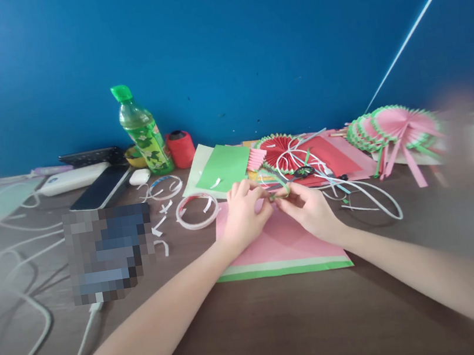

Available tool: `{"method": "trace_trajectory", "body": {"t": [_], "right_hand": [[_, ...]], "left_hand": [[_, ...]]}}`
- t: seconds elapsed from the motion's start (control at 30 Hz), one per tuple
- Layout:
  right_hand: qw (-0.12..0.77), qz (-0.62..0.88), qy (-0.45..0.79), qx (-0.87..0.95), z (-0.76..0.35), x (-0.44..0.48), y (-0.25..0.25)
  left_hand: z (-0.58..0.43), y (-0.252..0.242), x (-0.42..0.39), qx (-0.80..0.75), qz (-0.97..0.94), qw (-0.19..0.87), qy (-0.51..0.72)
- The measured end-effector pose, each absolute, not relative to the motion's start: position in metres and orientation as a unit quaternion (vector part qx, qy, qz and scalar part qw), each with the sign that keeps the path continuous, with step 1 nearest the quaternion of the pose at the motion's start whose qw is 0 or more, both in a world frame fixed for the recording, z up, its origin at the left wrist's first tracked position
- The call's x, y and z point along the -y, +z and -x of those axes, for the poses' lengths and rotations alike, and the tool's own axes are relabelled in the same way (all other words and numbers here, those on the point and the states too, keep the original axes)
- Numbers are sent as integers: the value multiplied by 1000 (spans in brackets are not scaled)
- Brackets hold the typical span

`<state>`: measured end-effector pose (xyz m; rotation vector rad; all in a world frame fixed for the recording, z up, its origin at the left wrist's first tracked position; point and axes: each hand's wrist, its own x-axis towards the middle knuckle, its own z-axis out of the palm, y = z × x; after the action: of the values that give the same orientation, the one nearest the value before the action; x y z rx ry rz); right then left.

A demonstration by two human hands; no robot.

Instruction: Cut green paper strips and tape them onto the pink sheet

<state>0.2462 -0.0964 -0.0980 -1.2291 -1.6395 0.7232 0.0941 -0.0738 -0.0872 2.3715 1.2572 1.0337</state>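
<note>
My left hand (245, 215) and my right hand (308, 205) meet over a pink paper sheet (283, 247) with white and green edge bands. Both hands pinch a small folded strip of paper (275, 193) with green on it, held between the fingertips just above the sheet's far edge. The fingers of each hand are curled closed on it. Just behind the hands lie a red pleated paper fan (280, 150), black-handled scissors (305, 172) and loose white paper strips (369, 196).
A tape roll (197, 210) and a green sheet (224, 167) lie left of the hands. A green bottle (143, 132), red thread spool (181, 148), phone (100, 189) and white cables (40, 325) occupy the left. Pink-green paper fans (392, 127) sit at the right.
</note>
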Motion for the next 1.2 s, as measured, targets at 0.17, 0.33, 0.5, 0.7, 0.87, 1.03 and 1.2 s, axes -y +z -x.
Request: {"method": "trace_trajectory", "body": {"t": [0.17,0.33,0.5,0.7,0.87,1.03,1.2], "right_hand": [[468,498,290,670,-247,96,-98],[461,497,271,684,-246,97,-97],[450,499,269,690,-246,97,-97],[454,497,286,682,-247,97,-99],[457,492,281,686,-248,96,-101],[455,492,271,691,-247,97,-99],[465,485,273,689,-246,96,-99]], "left_hand": [[-93,-87,75,-427,-819,139,356],[-93,-87,74,-428,-819,141,356],[-93,-88,73,-425,-819,149,357],[-93,-89,73,-423,-814,159,365],[-93,-88,73,-419,-814,176,363],[-93,-88,73,-419,-811,186,363],[-94,-87,72,-426,-808,194,358]]}}
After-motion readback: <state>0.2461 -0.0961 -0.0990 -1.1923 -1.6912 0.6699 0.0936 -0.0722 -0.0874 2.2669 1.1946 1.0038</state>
